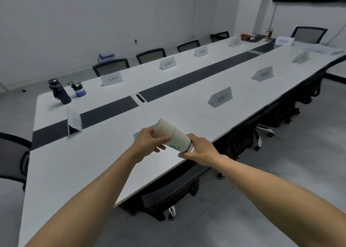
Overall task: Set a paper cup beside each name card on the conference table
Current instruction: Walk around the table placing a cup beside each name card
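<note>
Head view: we see both hands out over the near edge of the long white table [78,164], holding a stack of paper cups [173,135] lying tilted on its side, rims toward the far left. The left hand [149,144] wraps its fingers around the rim end of the stack; the right hand [201,150] closes on the base end, thumb along the side. The stack is lifted off the table surface (its shadow falls on the white top below). The nearest name card [221,98] on our side stands well beyond the cups, with two more [263,74] [300,57] farther along the same edge. Across the dark centre strip [196,76], other cards face the opposite chairs. At the far left end stand a dark bottle [60,91] and a pen holder [78,89]. No single cup stands beside any card.
</note>
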`<act>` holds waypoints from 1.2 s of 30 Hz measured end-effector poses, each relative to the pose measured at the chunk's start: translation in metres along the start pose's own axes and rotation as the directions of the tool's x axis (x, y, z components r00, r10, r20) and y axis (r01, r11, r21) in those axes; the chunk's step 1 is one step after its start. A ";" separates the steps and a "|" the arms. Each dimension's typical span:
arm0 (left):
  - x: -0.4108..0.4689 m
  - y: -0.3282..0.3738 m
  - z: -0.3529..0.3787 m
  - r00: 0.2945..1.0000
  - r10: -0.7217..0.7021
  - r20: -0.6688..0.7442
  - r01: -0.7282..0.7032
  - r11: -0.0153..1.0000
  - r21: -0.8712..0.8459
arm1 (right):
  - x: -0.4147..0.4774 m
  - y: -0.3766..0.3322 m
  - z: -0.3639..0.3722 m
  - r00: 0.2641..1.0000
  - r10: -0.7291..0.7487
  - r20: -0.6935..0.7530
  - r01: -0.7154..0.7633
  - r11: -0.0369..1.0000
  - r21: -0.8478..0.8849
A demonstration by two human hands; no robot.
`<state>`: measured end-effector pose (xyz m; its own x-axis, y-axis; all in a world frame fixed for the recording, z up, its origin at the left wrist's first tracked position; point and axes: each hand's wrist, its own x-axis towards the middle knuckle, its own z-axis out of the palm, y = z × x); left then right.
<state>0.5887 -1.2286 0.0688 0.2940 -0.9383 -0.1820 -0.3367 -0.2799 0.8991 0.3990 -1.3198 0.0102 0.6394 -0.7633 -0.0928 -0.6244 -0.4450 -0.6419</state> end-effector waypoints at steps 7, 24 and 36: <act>0.077 -0.009 0.000 0.921 -0.293 -0.258 0.199 0.921 -0.334 | 0.098 0.015 -0.009 0.994 -0.107 -0.012 0.108 0.990 0.092; 0.158 -0.042 -0.075 0.749 -0.390 -0.535 0.172 0.895 -0.411 | 0.285 0.001 -0.009 0.894 -0.348 0.284 0.360 0.933 0.010; 0.195 -0.095 -0.147 0.897 -0.034 -0.440 0.241 0.874 0.423 | 0.373 -0.089 0.044 0.933 -0.262 0.248 0.190 0.941 0.281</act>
<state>0.8100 -1.3553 0.0061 0.6691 -0.7430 -0.0189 -0.6015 -0.5563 0.5734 0.7123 -1.5442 -0.0011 0.8713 -0.4791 -0.1066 -0.3400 -0.4323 -0.8352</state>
